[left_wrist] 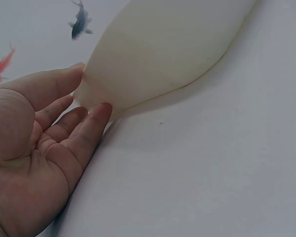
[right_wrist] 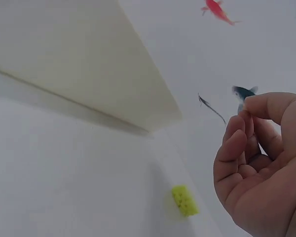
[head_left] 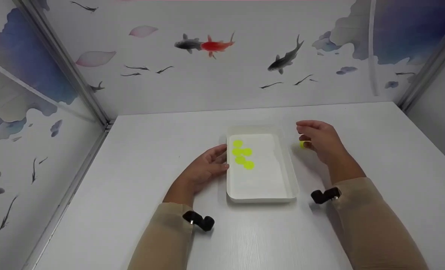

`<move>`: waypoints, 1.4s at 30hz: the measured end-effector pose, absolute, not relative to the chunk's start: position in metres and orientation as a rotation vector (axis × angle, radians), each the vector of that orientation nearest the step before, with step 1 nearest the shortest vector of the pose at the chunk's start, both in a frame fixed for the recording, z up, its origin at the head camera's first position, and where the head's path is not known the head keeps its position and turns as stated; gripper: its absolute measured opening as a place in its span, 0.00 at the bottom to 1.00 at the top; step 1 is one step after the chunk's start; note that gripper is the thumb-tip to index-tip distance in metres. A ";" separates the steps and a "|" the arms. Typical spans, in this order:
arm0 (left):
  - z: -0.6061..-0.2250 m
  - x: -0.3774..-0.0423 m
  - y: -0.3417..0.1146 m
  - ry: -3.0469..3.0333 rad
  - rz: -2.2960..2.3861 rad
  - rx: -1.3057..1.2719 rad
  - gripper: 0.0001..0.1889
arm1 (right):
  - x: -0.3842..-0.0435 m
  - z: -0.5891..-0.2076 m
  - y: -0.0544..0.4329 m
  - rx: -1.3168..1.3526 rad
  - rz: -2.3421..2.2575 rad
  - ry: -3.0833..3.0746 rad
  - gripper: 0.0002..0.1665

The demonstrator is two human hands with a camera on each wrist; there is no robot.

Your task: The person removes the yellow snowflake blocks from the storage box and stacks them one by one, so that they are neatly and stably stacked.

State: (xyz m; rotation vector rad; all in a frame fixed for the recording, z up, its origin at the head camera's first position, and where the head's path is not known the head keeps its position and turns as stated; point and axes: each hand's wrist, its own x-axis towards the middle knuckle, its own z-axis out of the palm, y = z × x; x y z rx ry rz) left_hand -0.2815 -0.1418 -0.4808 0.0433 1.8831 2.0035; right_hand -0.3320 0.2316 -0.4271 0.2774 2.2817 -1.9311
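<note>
A shallow white tray (head_left: 262, 195) rests on the table, holding several flat bright-yellow discs (head_left: 248, 165) grouped toward its left side. My left hand (head_left: 203, 168) is at the tray's left side, its thumb and fingertips touching the outer wall (left_wrist: 138, 69). To the right of the tray, my right hand (head_left: 322, 140) is raised above the table, fingers curled and thumb meeting the fingertips (right_wrist: 234, 143); nothing shows between them. Near it on the table lies a small bumpy yellow block (right_wrist: 185, 201), its material unclear, partly hidden by the fingers in the head view.
A white table (head_left: 140, 150) surrounds the tray. Behind it stands a white wall panel (head_left: 237, 86) with printed fish and petals, and similar panels rise at left and right. Black wrist cameras (head_left: 200, 220) sit at both sleeve cuffs.
</note>
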 end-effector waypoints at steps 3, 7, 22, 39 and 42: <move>-0.481 -0.282 -0.142 1.888 2.000 0.049 0.43 | -0.330 -0.422 0.221 0.249 -1.916 2.283 0.22; -0.481 -0.282 -0.142 1.893 1.997 0.057 0.43 | -0.326 -0.416 0.209 0.195 -1.886 2.296 0.22; -0.479 -0.281 -0.142 1.857 2.009 0.033 0.42 | -0.315 -0.404 0.177 0.013 -1.892 2.284 0.18; -0.480 -0.282 -0.142 1.873 1.996 0.048 0.44 | -0.334 -0.395 0.133 -0.100 -1.785 2.249 0.18; -0.480 -0.282 -0.142 1.866 1.999 0.069 0.44 | -0.340 -0.397 0.125 -0.097 -1.739 2.252 0.18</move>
